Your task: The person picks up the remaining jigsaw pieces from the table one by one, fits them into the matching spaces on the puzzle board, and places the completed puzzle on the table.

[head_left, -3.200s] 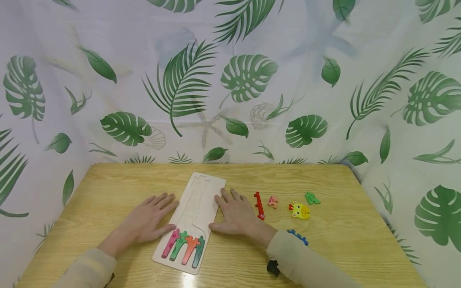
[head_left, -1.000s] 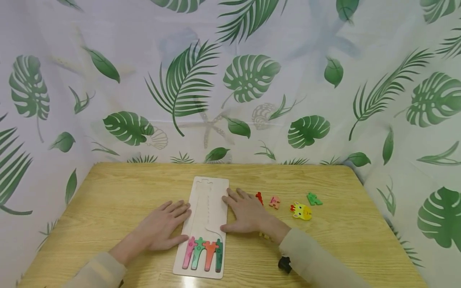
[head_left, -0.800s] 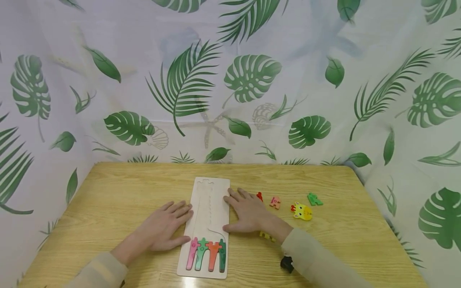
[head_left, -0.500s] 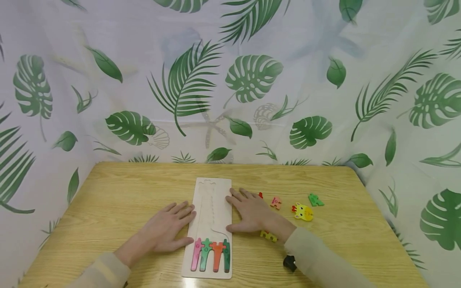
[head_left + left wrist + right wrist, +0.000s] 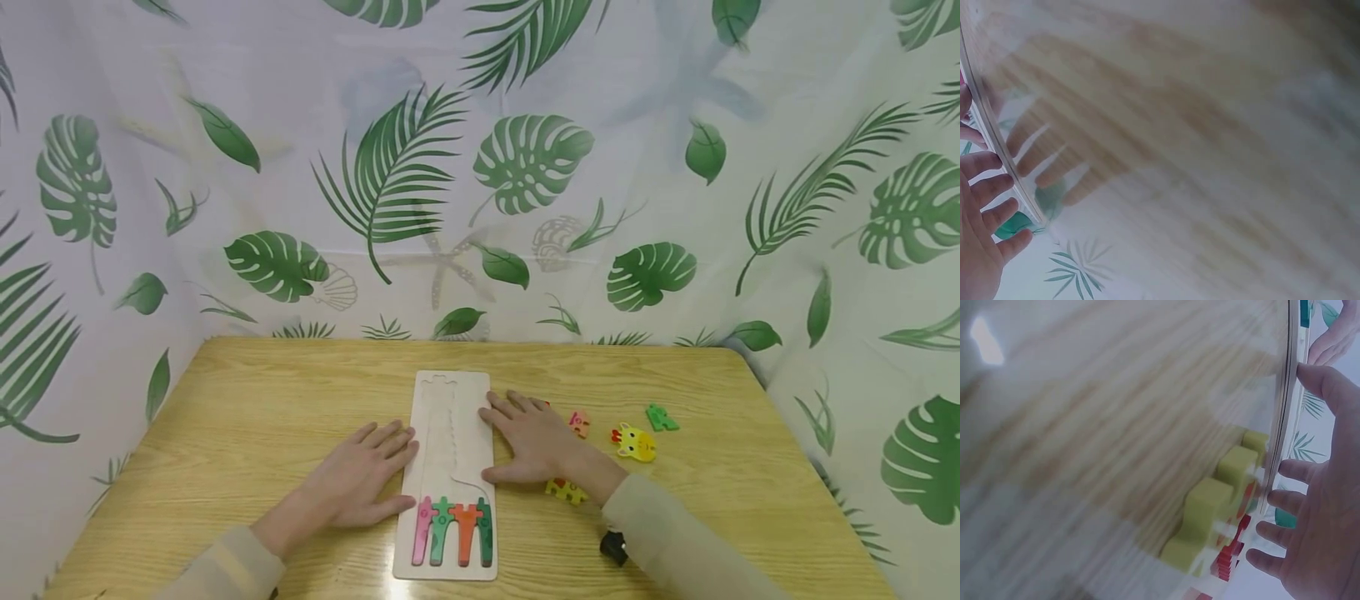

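A pale wooden puzzle board with a giraffe-shaped recess lies almost straight on the table. In its near end sit a pink leg piece, a green one, an orange one and a dark green one. My left hand touches the board's left edge with fingers spread and fairly straight. On the right edge rest the fingertips and thumb of my right hand, also spread. Both wrist views show fingertips against the board's side. Neither hand grips anything.
Loose pieces lie right of the board: a yellow giraffe head, a green piece, a pink piece and a yellow piece beside my right wrist. A red piece is mostly hidden behind the right hand. Patterned cloth hangs behind the table.
The board has turned from a slant to nearly straight, its near end swinging right. Both hands have shifted right along with it. The yellow piece has come into sight by my right wrist.
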`<state>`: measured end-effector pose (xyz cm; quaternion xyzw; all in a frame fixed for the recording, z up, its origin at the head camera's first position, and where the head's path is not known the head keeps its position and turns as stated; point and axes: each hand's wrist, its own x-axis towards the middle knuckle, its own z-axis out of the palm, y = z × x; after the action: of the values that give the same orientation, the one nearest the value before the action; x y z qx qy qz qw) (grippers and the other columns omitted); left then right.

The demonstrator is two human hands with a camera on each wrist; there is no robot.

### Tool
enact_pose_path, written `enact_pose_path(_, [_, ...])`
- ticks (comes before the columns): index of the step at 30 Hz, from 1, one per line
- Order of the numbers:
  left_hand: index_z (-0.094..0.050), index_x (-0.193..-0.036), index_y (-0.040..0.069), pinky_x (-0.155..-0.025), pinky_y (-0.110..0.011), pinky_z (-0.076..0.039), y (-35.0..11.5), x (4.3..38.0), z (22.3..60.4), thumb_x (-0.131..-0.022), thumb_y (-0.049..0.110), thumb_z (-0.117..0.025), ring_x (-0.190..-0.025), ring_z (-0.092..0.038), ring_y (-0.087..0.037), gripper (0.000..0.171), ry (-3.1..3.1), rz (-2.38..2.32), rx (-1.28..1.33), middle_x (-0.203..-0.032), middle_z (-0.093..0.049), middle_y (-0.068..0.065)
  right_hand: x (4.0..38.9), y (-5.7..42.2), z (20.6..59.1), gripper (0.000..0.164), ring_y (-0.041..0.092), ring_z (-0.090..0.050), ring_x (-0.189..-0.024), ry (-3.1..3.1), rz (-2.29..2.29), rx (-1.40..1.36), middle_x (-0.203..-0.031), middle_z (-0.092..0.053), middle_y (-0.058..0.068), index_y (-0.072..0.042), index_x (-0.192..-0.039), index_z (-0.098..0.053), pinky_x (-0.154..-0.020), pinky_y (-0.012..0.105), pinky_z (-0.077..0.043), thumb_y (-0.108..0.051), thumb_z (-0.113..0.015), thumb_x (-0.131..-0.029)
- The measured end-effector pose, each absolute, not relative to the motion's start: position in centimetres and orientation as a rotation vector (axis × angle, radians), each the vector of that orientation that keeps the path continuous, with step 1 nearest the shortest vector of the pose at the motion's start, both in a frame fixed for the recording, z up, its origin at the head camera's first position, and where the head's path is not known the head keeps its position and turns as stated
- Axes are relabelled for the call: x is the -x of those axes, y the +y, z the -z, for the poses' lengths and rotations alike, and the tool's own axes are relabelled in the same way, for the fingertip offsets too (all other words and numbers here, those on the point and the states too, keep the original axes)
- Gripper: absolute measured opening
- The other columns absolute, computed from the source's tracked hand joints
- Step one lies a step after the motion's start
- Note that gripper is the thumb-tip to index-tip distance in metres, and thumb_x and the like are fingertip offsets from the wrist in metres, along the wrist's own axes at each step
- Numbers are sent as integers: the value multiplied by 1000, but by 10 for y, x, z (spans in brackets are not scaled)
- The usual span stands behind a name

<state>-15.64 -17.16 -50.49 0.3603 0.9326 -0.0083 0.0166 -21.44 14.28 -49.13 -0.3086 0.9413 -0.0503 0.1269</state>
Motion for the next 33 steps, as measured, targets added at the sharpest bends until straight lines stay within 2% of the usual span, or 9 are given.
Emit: enact_pose_path(33, [-52,-156,11,-128,-57,-38,-145,155,501,-105,65,-45,-156,-43,-35,75,2897,45,-1110,-165,-49,-11,219,168,499,98,43,-26,-162,2762,136,908,-177,-27,8,-19,-165,-38,-128,67,-28,-75,-60,-88])
